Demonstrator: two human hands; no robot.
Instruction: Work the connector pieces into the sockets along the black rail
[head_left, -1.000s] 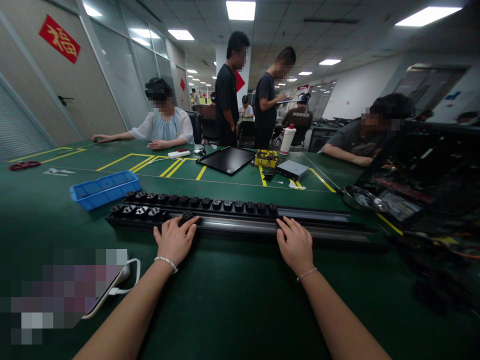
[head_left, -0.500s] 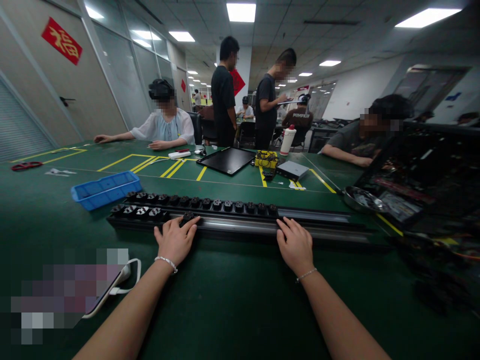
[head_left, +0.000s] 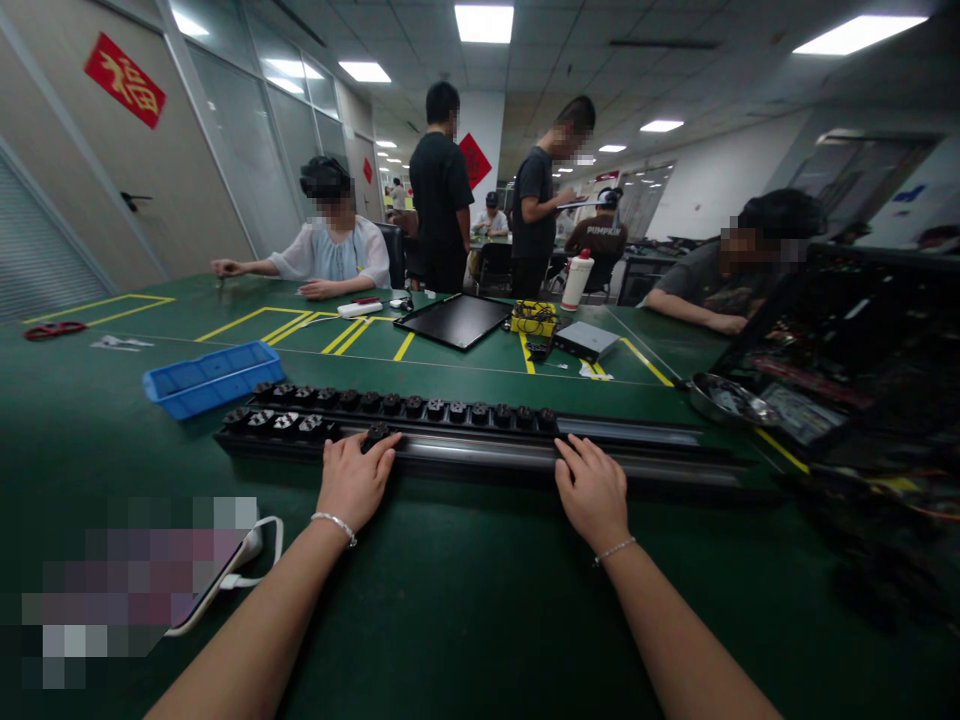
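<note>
Two long black rails [head_left: 637, 455] lie side by side across the green table [head_left: 465, 590] in front of me. The far rail carries a row of several small black socket modules [head_left: 409, 405]. The near rail has a few at its left end. My left hand [head_left: 352, 480] rests at the near rail with its fingers curled over one black module [head_left: 375, 435]. My right hand [head_left: 594, 490] lies flat against the near rail's edge, fingers stretched out, holding nothing.
A blue plastic tray [head_left: 210, 375] sits at the left behind the rails. A phone with a white cable [head_left: 259, 555] lies near my left forearm. A round metal dish [head_left: 731, 400] and dark equipment stand at the right. Other people sit and stand beyond the table.
My hands have stayed in place. The view shifted slightly, and a standing person in black has turned and stepped left.
</note>
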